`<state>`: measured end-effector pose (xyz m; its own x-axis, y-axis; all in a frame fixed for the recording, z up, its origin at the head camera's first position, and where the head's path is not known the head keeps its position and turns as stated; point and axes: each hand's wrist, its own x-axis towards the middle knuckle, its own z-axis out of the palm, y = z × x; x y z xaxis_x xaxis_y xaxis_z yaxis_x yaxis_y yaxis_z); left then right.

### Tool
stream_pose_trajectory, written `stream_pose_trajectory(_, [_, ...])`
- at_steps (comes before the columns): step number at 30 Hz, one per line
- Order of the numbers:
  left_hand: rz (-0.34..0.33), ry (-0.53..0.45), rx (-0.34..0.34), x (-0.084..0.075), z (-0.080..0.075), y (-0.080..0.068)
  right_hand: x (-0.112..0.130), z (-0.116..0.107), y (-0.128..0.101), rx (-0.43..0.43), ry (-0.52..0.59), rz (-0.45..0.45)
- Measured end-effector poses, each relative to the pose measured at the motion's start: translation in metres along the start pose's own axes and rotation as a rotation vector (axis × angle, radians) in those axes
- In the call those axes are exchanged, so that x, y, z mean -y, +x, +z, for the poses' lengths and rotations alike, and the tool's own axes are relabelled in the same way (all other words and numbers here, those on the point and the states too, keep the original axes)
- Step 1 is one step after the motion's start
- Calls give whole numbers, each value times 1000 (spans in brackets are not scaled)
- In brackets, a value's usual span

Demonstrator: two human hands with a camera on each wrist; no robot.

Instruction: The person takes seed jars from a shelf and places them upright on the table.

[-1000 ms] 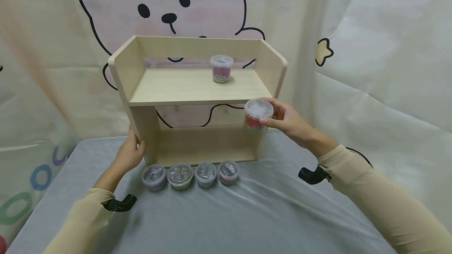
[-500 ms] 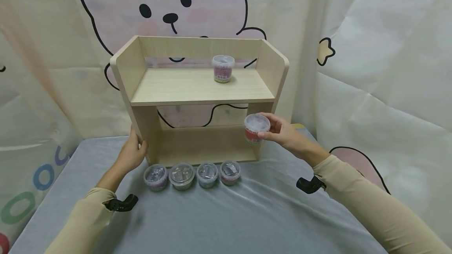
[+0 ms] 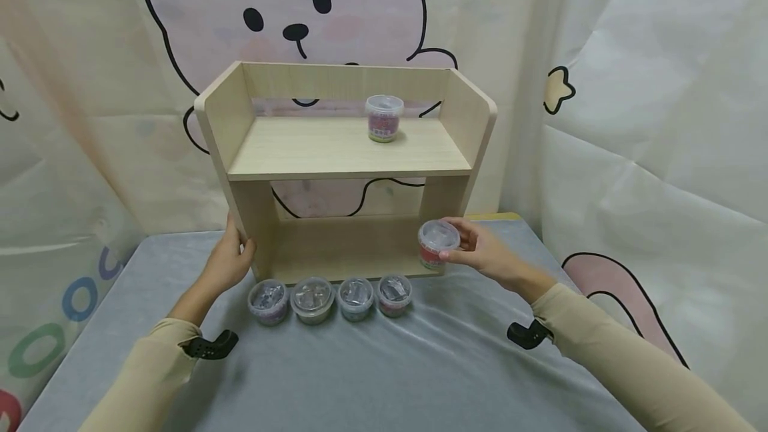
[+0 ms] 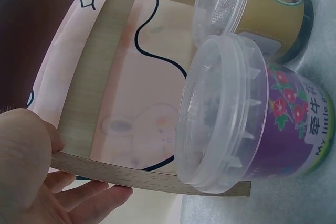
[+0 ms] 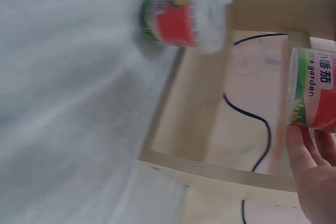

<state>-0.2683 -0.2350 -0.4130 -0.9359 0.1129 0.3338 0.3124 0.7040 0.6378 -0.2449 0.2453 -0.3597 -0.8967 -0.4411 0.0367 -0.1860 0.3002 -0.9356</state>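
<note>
Lowered since the earlier head frames, the right hand (image 3: 483,255) now holds the red-labelled tub (image 3: 437,245) down at the right front corner of the wooden shelf unit (image 3: 348,152), level with its lower opening, where a second ago it was up by the edge of the upper board. That hand sits just right of centre in the head view, forearm in a tan sleeve running in from the lower right; thumb and fingers are curled round the tub's clear lid and side. In the right wrist view the same tub (image 5: 314,90) sits at the right edge with the fingers (image 5: 310,156) wrapped beneath it, its label sideways.

At centre left of the head view, the left hand (image 3: 231,262) has not shifted: it grips the front edge of the unit's left side panel, thumb on one face and fingers behind. The left wrist view shows the hand (image 4: 37,177) at lower left, pinching the thin board edge (image 4: 152,179).

Four lidded tubs stand in a row on the grey cloth (image 3: 360,365) just before the unit's base: purple (image 3: 267,301), yellow-green (image 3: 312,299), a third (image 3: 355,298) and a reddish one (image 3: 395,294). Another tub (image 3: 384,118) stands on the upper board, right of its middle.
</note>
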Motion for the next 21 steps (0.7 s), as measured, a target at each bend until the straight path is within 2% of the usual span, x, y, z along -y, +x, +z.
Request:
stream_pose_trajectory(8, [-5,17,-6,2,1,1,-33,9,-3,6,-24,17])
stream_pose_trajectory(21, [8,31,-13,3,2,1,-71,20,-4,23,-21,78])
